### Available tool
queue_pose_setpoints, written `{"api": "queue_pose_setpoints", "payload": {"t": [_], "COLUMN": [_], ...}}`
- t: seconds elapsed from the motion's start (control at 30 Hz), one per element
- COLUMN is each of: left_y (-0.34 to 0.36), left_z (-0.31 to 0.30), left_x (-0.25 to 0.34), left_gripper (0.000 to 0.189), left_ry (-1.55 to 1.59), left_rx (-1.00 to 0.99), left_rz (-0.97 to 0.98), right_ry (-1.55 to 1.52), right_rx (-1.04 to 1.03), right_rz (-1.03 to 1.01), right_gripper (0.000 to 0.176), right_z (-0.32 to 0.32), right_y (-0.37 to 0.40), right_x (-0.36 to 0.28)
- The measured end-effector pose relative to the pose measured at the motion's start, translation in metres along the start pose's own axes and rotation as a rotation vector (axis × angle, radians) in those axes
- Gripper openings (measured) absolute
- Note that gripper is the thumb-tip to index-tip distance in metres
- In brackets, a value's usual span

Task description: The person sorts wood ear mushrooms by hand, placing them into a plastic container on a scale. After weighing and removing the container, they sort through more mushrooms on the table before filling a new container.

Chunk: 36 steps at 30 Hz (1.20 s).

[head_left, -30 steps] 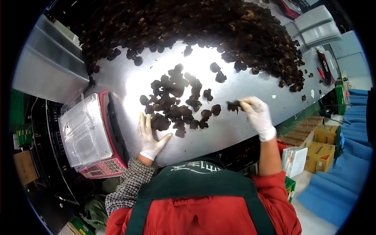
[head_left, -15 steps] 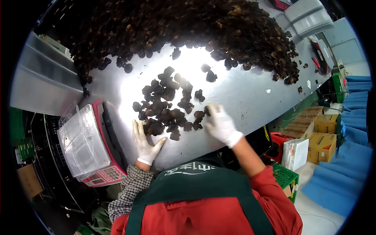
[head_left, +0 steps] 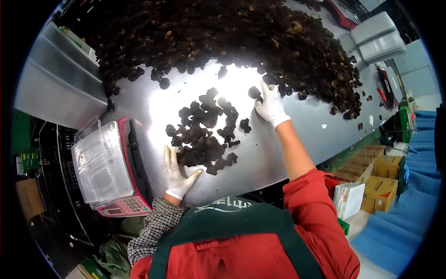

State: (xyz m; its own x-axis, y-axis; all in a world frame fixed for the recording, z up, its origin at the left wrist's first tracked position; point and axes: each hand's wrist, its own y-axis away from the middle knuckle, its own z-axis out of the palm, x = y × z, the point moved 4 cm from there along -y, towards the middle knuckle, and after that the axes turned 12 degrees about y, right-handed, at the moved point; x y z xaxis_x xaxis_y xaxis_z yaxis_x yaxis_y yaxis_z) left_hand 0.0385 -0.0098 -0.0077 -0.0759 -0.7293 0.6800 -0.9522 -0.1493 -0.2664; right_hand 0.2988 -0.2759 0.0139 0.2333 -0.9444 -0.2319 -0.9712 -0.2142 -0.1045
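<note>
Dark brown wood ear mushrooms lie in a loose cluster on the metal table. My left hand, in a white glove, rests beside the cluster's lower left, fingers stretched out and thumb apart. It holds nothing. My right hand, also gloved, reaches forward to the near edge of a big heap of wood ear mushrooms. Its fingers are extended, the tips meeting the heap's edge. A single wood ear mushroom lies just left of its thumb.
A red scale with clear plastic trays on it stands at the left, a metal bin behind it. Stacked clear containers and another scale are at the far right. Cardboard boxes sit beyond the table's right edge.
My right hand has moved forward, away from the cluster's right side to the heap's edge. My left hand stays by the cluster. The camera view has shifted slightly.
</note>
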Motion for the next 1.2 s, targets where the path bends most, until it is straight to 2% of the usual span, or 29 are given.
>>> {"api": "queue_pose_setpoints", "payload": {"t": [0.07,0.1,0.13,0.17,0.2,0.27,0.33,0.4,0.47,0.6,0.67,0.73,0.83,0.87,0.93,1.0,1.07,1.1,1.2], "left_y": [0.0,-0.001,-0.001,-0.002,-0.002,-0.003,-0.004,-0.011,-0.023,-0.041,-0.038,-0.029,-0.016,-0.014,-0.019,-0.031,-0.049,-0.059,-0.082], "left_z": [0.0,0.001,0.001,0.0,-0.001,-0.002,-0.003,-0.005,-0.005,-0.002,-0.001,-0.001,-0.002,-0.003,-0.009,-0.014,-0.016,-0.016,-0.007], "left_x": [0.0,0.0,0.001,0.003,0.003,0.001,0.003,0.003,0.004,-0.001,-0.004,-0.004,-0.003,-0.003,-0.003,-0.007,-0.009,-0.011,-0.019], "left_gripper": [0.112,0.112,0.112,0.113,0.113,0.115,0.117,0.124,0.128,0.136,0.136,0.136,0.135,0.136,0.138,0.142,0.144,0.146,0.144], "left_ry": [0.003,0.007,0.014,0.02,0.026,0.032,0.04,0.041,0.039,0.043,0.078,0.086,0.077,0.07,0.06,0.048,-0.002,-0.034,-0.044], "left_rx": [0.008,0.015,0.008,0.003,-0.001,-0.011,-0.015,-0.023,-0.016,-0.037,-0.068,-0.104,-0.149,-0.143,-0.103,-0.093,-0.145,-0.167,-0.309], "left_rz": [-0.006,0.004,0.0,-0.003,-0.007,-0.015,-0.021,-0.012,-0.018,-0.022,0.01,0.054,0.043,0.037,0.016,-0.031,-0.037,-0.005,-0.052], "right_ry": [0.077,-0.13,-0.306,-0.363,-0.367,-0.543,-0.598,-0.498,-0.452,-0.118,-0.044,-0.192,-0.43,-0.499,-0.5,-0.557,-0.334,-0.3,-0.114], "right_rx": [-0.163,-0.197,-0.179,-0.173,-0.109,-0.127,-0.083,-0.031,0.003,0.029,-0.11,-0.233,-0.258,-0.183,-0.089,-0.177,-0.094,-0.054,-0.074], "right_rz": [-0.03,-0.093,-0.164,-0.176,-0.32,-0.408,-0.374,-0.377,-0.48,-0.77,-0.832,-0.871,-0.882,-0.868,-0.757,-0.563,-0.536,-0.539,-0.638], "right_gripper": [0.04,0.025,0.022,0.024,0.026,0.028,0.026,0.021,0.022,0.037,0.042,0.042,0.041,0.042,0.037,0.029,0.029,0.037,0.044], "right_z": [0.008,0.014,0.024,0.027,0.01,0.008,0.001,-0.01,-0.006,0.014,0.022,0.016,-0.006,-0.011,-0.011,0.003,0.002,0.018,0.037], "right_y": [-0.001,0.006,0.017,0.037,0.052,0.068,0.055,0.027,0.004,0.012,0.047,0.079,0.09,0.079,0.044,0.002,-0.029,-0.037,-0.031], "right_x": [-0.017,-0.023,-0.031,-0.046,-0.066,-0.083,-0.088,-0.1,-0.123,-0.163,-0.169,-0.17,-0.166,-0.16,-0.143,-0.127,-0.127,-0.123,-0.121]}}
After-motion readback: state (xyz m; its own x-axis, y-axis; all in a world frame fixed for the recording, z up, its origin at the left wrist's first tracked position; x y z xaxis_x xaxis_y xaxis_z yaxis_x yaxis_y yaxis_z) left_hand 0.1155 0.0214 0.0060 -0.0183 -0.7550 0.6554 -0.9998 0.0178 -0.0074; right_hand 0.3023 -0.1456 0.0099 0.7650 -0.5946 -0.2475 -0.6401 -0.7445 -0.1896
